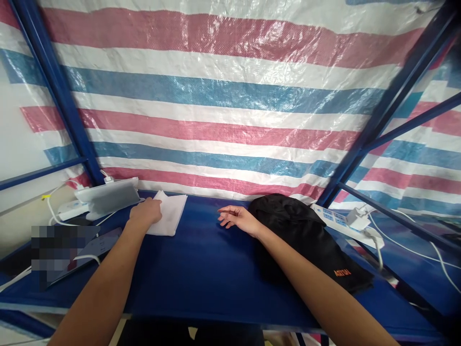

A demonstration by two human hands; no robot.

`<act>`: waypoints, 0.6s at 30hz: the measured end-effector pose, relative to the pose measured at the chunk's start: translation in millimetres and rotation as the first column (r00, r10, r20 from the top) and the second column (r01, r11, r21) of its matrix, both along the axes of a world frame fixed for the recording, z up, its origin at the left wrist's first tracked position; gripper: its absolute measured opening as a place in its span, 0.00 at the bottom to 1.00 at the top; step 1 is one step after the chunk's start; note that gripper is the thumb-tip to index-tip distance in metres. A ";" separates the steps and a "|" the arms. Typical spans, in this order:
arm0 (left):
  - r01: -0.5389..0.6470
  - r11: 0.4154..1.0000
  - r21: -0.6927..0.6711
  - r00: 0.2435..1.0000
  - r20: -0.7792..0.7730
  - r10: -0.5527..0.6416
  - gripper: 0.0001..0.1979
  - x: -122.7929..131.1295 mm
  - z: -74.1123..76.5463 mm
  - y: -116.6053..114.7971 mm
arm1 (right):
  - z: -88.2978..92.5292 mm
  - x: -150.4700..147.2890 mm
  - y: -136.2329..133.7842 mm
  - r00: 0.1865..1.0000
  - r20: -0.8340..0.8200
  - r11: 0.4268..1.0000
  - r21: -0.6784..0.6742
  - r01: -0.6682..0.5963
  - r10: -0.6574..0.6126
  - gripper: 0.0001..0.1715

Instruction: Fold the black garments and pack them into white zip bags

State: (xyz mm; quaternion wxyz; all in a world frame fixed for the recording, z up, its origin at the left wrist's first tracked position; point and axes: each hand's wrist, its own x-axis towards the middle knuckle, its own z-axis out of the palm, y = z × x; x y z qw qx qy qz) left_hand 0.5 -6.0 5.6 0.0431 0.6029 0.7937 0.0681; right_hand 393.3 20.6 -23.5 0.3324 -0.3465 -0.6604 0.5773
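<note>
My left hand (146, 212) rests on the left edge of a folded white cloth (169, 214) that lies on the blue table (201, 269) near the back. Its fingers curl down onto the cloth. My right hand (236, 217) hovers just above the table surface to the right of the cloth, fingers loosely spread, holding nothing. A black garment (306, 233) with small orange lettering lies right beside my right wrist.
A white power bank or device (108, 197) with cables sits at the back left. A tablet (90, 250) lies at the left. A white power strip (342, 221) with a plugged charger runs along the right. Striped tarp walls and blue frame bars enclose the table.
</note>
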 end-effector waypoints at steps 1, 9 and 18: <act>-0.015 1.000 0.026 1.000 -0.009 0.015 0.35 0.7 -0.4 -0.1 | 0.4 -0.3 0.0 1.000 0.004 1.000 -0.004 0.001 -0.001 0.34; -0.177 0.948 0.266 0.983 0.001 0.184 0.27 -7.7 -1.6 7.1 | 0.6 -3.7 2.4 0.999 0.032 1.000 -0.017 0.022 -0.021 0.34; -0.220 0.938 0.270 0.971 -0.035 0.238 0.30 -12.9 -21.4 21.1 | 2.5 -5.5 0.9 0.998 0.054 1.000 -0.007 0.018 -0.018 0.31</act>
